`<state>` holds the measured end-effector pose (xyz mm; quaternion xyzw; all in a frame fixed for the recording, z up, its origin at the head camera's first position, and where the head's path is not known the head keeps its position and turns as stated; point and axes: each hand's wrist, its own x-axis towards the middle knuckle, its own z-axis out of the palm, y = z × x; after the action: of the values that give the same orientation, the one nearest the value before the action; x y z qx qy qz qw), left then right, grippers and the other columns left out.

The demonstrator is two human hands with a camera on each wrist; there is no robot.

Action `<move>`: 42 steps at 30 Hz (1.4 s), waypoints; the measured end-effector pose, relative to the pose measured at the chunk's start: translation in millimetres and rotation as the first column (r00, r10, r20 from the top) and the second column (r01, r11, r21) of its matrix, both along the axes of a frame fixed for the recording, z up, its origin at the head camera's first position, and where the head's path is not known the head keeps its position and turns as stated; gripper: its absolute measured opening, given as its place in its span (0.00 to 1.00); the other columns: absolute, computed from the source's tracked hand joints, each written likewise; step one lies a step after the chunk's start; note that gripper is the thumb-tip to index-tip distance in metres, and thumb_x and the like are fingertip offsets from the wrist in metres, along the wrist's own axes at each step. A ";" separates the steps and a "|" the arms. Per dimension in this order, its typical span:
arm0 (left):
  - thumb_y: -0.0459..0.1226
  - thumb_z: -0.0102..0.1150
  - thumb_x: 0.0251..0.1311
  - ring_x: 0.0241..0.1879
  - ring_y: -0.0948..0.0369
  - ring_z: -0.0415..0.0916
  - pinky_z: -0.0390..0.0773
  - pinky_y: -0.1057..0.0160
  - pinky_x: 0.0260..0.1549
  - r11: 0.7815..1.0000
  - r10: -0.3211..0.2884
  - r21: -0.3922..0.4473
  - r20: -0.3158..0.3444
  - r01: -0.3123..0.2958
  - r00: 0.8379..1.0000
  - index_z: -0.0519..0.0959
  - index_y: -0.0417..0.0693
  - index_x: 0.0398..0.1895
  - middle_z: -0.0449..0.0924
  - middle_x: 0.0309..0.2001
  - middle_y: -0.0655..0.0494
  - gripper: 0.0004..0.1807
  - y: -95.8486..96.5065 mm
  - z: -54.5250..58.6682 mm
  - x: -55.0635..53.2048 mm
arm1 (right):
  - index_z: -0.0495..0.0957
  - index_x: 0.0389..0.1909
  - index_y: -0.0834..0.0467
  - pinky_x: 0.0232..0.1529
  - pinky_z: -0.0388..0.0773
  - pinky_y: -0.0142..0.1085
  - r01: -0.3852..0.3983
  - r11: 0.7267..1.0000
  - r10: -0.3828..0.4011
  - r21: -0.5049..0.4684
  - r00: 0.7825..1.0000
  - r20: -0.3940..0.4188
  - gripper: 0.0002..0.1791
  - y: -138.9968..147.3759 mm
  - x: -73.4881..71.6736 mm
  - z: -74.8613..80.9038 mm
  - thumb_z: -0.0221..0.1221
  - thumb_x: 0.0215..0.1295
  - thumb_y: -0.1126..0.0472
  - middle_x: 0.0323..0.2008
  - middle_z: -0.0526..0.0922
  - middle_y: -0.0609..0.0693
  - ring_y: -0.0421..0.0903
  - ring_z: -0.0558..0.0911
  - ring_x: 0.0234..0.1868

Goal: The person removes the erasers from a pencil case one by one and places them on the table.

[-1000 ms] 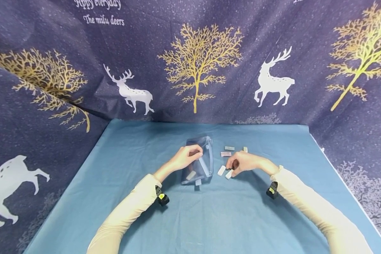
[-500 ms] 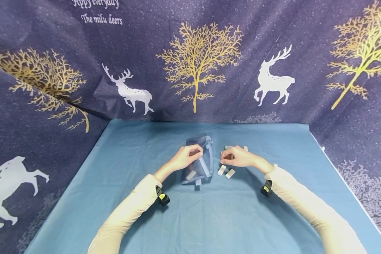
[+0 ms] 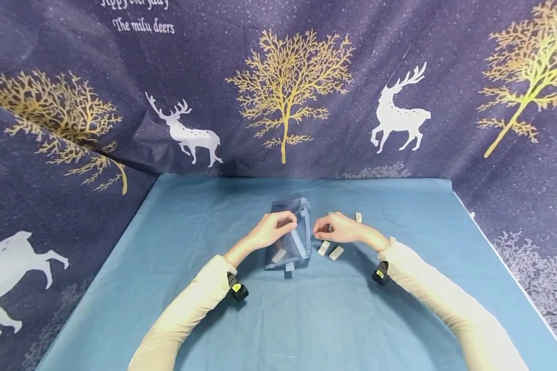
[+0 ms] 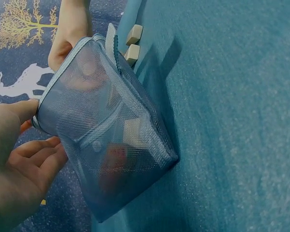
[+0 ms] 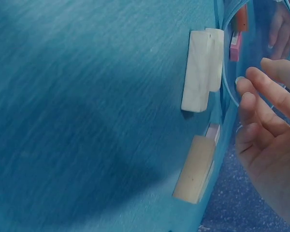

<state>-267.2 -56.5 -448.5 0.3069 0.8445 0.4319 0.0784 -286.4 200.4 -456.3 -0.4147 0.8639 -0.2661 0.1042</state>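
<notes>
A see-through blue mesh zip pouch (image 4: 82, 121) lies in the middle of the table in the head view, with its zipped mouth towards the right. My left hand (image 3: 277, 229) pinches its rim between thumb and fingers. Through the mesh show a pink block (image 4: 118, 151) and a pale block (image 4: 131, 131). My right hand (image 3: 338, 228) hovers at the pouch mouth, fingers loosely bent; nothing shows between them in the right wrist view. Just below it lie two whitish blocks (image 5: 197, 72), side by side. A beige block (image 5: 193, 169) sits farther back.
Blue cloth (image 3: 278, 319) covers the table. Behind it hangs a dark curtain (image 3: 241, 77) with deer and trees. A lilac-ended block (image 5: 212, 132) lies beyond the beige one. An orange block (image 5: 242, 18) shows at the pouch.
My right hand has moved from one of the whitish blocks up and left, over the pink block, to the pouch mouth. The left hand stays on the rim.
</notes>
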 end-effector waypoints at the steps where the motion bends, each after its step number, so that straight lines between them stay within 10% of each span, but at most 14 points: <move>1: 0.46 0.49 0.64 0.21 0.49 0.76 0.77 0.61 0.17 1.000 -0.002 0.004 0.003 0.002 1.000 0.75 0.46 0.45 0.78 0.36 0.57 0.15 -0.2 0.0 0.1 | 0.81 0.35 0.52 0.31 0.73 0.29 0.000 1.000 0.000 0.006 1.000 -0.002 0.07 -1.3 -0.3 0.0 0.55 0.63 0.55 0.26 0.82 0.42 0.32 0.75 0.25; 17: 0.48 0.50 0.63 0.19 0.49 0.76 0.75 0.63 0.17 1.000 0.012 0.003 -0.001 -0.012 1.000 0.75 0.59 0.41 0.78 0.37 0.59 0.08 2.7 1.7 -1.0 | 0.80 0.39 0.52 0.33 0.75 0.29 -0.028 1.000 0.028 0.008 0.999 0.017 0.08 -14.5 -4.2 -2.2 0.59 0.59 0.58 0.28 0.82 0.39 0.35 0.79 0.29; 42: 0.47 0.51 0.62 0.30 0.58 0.77 0.75 0.66 0.22 1.000 0.015 0.017 -0.016 -0.015 1.000 0.77 0.47 0.44 0.79 0.39 0.58 0.15 -3.9 1.4 -1.3 | 0.78 0.42 0.53 0.41 0.77 0.29 -0.085 0.996 0.086 -0.009 0.993 0.086 0.10 -30.9 -3.0 -5.1 0.58 0.59 0.62 0.38 0.82 0.49 0.38 0.81 0.37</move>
<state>-268.5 -60.5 -447.1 0.3046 0.8437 0.4371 0.0657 -289.4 169.6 -461.4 -0.4397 0.8393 -0.2813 0.1518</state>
